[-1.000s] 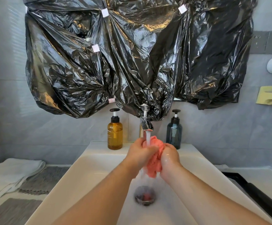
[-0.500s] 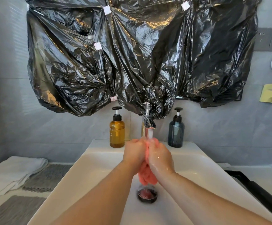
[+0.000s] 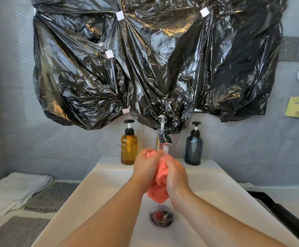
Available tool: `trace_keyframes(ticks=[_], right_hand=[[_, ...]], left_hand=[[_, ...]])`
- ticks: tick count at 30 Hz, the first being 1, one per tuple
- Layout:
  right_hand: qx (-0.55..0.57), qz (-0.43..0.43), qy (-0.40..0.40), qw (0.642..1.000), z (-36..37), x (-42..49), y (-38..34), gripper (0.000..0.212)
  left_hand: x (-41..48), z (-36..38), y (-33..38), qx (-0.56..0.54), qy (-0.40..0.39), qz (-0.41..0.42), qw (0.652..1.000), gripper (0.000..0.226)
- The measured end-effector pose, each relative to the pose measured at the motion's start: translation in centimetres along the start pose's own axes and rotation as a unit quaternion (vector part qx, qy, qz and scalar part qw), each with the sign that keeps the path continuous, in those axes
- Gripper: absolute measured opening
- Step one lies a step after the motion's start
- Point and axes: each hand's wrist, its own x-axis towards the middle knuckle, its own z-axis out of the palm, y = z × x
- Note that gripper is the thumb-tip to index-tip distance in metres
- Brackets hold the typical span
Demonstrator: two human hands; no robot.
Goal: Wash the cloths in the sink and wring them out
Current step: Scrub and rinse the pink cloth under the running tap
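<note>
White sink (image 3: pixel 91 189) fills the near field. Its drain (image 3: pixel 161 216) sits at 6 o'clock of the hands; something reddish shows in it, too blurred to identify.

Above the drain, over the basin's middle:
- coral cloth (image 3: pixel 158 190), bunched into a wad, held clear of the sink floor
- left hand (image 3: pixel 147 169) at the wad's 10 o'clock, fingers curled tight over its upper end
- right hand (image 3: pixel 177 180) at its 3 o'clock, fingers wrapped round the side, skin wet and shiny

Both hands grip the same cloth, pressed close together.

Tap (image 3: pixel 163 138) at 12 o'clock of the hands; water (image 3: pixel 165 149) runs onto the top of the wad.

On the sink's back ledge: amber pump bottle (image 3: pixel 129 146) at 11 o'clock, blue pump bottle (image 3: pixel 193 147) at 1 o'clock.

On the table at 9 o'clock of the sink: white folded towel (image 3: pixel 15 189) lying on a grey mat (image 3: pixel 52 196), well apart from the basin. Black plastic sheeting (image 3: pixel 154 68) covers the wall beyond.

Progress, as a judgement: early to middle. One cloth is mid-rinse, perhaps being squeezed; a proper twist-out looks not yet done. The towel looks dry and untouched, so if it counts, it is left to do.
</note>
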Motion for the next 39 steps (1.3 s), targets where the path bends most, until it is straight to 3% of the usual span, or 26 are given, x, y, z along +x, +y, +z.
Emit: trace_keyframes(ticks=[5, 6, 7, 9, 14, 18, 23, 26, 28, 30, 32, 34, 37, 39], right_hand=[[-0.140, -0.070, 0.048, 0.986, 0.4, -0.6, 0.0, 0.037], [-0.147, -0.065, 0.055, 0.985, 0.4, -0.6, -0.3, 0.037], [-0.140, -0.048, 0.059, 0.987, 0.2, -0.4, -0.4, 0.037], [-0.099, 0.002, 0.068, 0.993, -0.1, 0.5, -0.7, 0.032], [-0.041, 0.064, 0.070, 0.995, -1.6, 3.1, 0.9, 0.023], [0.007, 0.077, 0.021, 0.997, -1.1, 2.7, 1.0, 0.025], [-0.135, -0.075, 0.033, 0.987, 0.2, -1.2, 0.0, 0.033], [-0.185, -0.137, 0.040, 0.972, -0.1, -2.2, -0.7, 0.034], [-0.183, -0.140, 0.047, 0.972, -0.2, -1.8, -0.9, 0.035], [-0.176, -0.120, 0.064, 0.975, -0.3, -0.8, -0.8, 0.034], [-0.140, -0.070, 0.079, 0.985, -0.3, 0.5, -0.7, 0.030], [-0.092, -0.010, 0.086, 0.992, -0.6, 1.4, -0.7, 0.026], [-0.005, 0.045, 0.064, 0.997, -1.0, 1.9, -0.7, 0.027], [-0.023, 0.027, 0.027, 0.999, -1.1, 1.0, -0.8, 0.030]], left_hand=[[0.6, -0.1, -0.3, -0.071, 0.035, -0.012, 0.997, 0.012], [0.4, 0.1, 0.1, -0.028, 0.014, -0.030, 0.999, 0.014], [0.2, 0.1, 0.0, 0.032, 0.005, -0.011, 0.999, 0.016], [0.0, 0.5, 0.1, -0.008, -0.003, -0.004, 1.000, 0.015], [0.0, 0.3, 0.1, 0.041, -0.052, -0.070, 0.995, 0.017], [0.7, -0.3, 0.3, -0.035, -0.024, -0.074, 0.996, 0.019], [0.4, -0.1, -0.2, -0.104, 0.007, -0.046, 0.994, 0.017], [0.6, -0.1, 0.5, 0.105, 0.027, 0.029, 0.994, 0.012], [-0.2, 0.2, 0.8, 0.256, 0.010, 0.098, 0.962, 0.010], [-0.4, 0.6, 0.7, 0.293, 0.017, 0.080, 0.953, 0.011], [0.6, 0.7, 0.3, 0.158, -0.034, 0.017, 0.987, 0.014], [0.4, 0.8, 0.0, 0.050, -0.041, -0.043, 0.997, 0.018], [0.6, 0.0, 0.2, 0.031, -0.048, -0.038, 0.998, 0.019], [1.2, -0.4, 0.1, -0.007, -0.010, -0.035, 0.999, 0.012]])
